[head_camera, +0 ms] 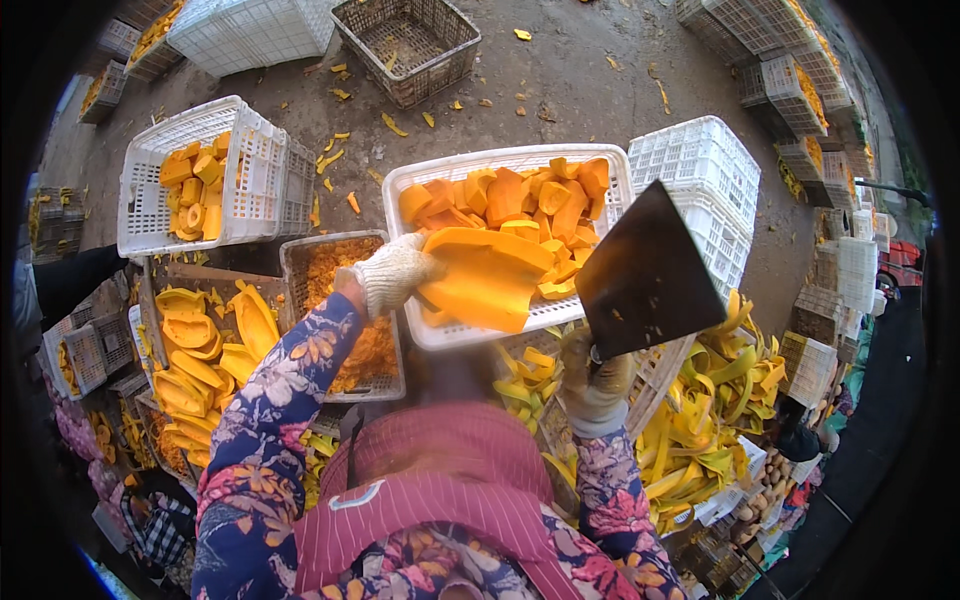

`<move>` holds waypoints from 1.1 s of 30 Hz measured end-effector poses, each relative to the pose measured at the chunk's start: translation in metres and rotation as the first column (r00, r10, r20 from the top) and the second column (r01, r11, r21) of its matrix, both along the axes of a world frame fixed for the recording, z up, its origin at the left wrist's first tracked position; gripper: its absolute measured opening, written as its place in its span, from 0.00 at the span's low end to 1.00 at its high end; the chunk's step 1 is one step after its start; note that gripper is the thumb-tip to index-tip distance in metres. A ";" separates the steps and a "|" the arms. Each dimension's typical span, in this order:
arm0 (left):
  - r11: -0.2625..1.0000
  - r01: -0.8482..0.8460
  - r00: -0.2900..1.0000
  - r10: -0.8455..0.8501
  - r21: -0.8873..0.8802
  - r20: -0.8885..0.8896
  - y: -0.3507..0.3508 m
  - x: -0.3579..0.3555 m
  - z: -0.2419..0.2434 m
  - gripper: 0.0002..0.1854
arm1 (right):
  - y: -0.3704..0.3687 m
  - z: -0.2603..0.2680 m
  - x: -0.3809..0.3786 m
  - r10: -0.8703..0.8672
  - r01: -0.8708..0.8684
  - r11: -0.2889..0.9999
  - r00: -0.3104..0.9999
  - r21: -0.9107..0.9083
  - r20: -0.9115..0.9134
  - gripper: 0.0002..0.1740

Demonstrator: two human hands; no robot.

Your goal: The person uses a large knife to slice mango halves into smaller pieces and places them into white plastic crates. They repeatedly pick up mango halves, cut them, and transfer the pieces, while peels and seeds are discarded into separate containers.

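My left hand, in a white knitted glove, grips the end of a large peeled pumpkin piece, hollowed out and orange. The piece is over the near side of a white plastic crate. Inside that crate lie several cut pumpkin chunks. In my gloved right hand is the handle of a cleaver with a broad dark blade. The blade is raised beside the crate's right end, its flat face turned up to my view, and hides part of that end.
Left stands a crate of pumpkin pieces; below are halved pumpkins and a crate of orange pulp. Yellow-green peelings heap at right beside stacked white crates. An empty crate sits ahead. Other people are at the edges.
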State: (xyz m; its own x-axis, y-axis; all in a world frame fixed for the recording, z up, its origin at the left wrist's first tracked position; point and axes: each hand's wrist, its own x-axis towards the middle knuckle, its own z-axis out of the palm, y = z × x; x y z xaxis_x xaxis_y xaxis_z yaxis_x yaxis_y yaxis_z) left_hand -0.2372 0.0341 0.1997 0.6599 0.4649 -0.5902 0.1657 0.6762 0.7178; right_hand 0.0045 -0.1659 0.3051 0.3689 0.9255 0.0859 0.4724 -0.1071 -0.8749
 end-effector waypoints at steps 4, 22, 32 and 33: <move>0.984 0.116 0.992 -0.110 0.135 -0.054 0.005 -0.001 0.007 0.25 | -0.002 -0.049 -0.001 -0.084 0.041 0.805 0.995 -0.592 -0.046 0.21; 0.880 -0.375 0.887 0.432 -0.290 0.163 -0.044 0.044 0.013 0.28 | -0.043 -0.066 -0.023 -0.637 0.219 0.686 0.642 -0.694 -0.427 0.14; 0.965 0.229 0.956 -0.198 0.126 -0.219 -0.007 0.043 0.050 0.21 | 0.005 -0.010 -0.008 0.169 -0.109 0.854 0.983 -0.508 0.074 0.20; 0.847 0.417 0.865 -0.259 0.330 -0.429 -0.010 0.041 0.049 0.20 | 0.007 -0.025 -0.007 0.063 -0.098 0.755 0.995 -0.648 -0.077 0.19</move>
